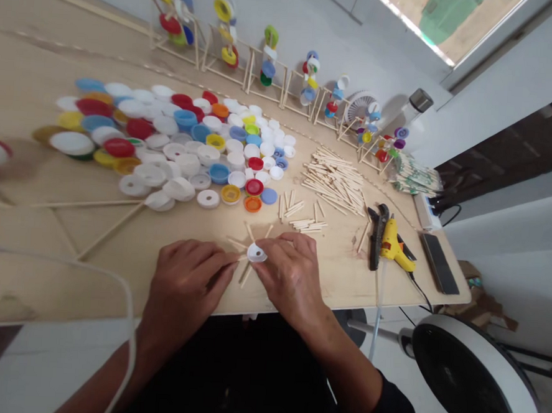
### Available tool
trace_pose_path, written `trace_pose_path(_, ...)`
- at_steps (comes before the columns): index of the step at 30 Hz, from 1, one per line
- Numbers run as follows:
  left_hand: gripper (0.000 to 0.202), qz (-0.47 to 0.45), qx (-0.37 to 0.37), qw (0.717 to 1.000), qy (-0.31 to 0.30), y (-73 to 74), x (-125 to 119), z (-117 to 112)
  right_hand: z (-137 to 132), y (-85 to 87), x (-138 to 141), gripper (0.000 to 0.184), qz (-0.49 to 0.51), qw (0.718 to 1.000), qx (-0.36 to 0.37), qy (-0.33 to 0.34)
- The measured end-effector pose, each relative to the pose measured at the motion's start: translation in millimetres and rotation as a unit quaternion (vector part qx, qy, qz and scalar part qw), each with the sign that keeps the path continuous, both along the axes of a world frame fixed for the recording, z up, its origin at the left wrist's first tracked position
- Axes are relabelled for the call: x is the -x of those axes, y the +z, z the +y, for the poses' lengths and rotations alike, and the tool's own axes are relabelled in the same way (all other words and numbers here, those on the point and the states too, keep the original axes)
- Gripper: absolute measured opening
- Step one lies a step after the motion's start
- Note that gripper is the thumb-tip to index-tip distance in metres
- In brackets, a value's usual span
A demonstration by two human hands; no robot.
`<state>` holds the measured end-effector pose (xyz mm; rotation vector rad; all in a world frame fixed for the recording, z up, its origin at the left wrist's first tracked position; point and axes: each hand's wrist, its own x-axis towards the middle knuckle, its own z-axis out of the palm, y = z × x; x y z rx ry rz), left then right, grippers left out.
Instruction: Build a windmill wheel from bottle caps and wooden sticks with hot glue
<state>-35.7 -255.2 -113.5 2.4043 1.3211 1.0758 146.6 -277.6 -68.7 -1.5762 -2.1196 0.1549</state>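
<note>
Near the table's front edge, my right hand grips a small white bottle cap with a hole in its middle. Short wooden sticks spread out from around the cap like spokes. From the other side, my left hand pinches one of these sticks by its end, with thumb and forefinger close to the cap. Just beyond my hands lie short stick pieces in small groups. A large spread of coloured bottle caps covers the table to the left and ahead.
A pile of sticks lies right of the caps. Several stick frames with cap wheels line the back. At right are a yellow glue gun, black pliers-like tool and phone. A white cable crosses at left.
</note>
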Motion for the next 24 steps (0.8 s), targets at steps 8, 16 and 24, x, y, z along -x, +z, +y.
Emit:
trace_pose_path(8,0.018,-0.020,0.036,0.999,0.001,-0.1,1.2,0.3,-0.9,-4.0,-1.2,0.012,0.001,1.000,-0.004,0.002)
trace_pose_path(16,0.011,-0.085,0.072,0.994,0.017,1.7,2.7,-5.1,-2.7,1.2,-1.9,0.015,0.027,1.000,-0.007,-0.013)
trace_pose_path(24,0.020,-0.348,0.316,0.870,0.147,28.5,9.4,-17.5,-14.7,23.6,0.2,0.016,0.117,0.992,-0.053,0.001)
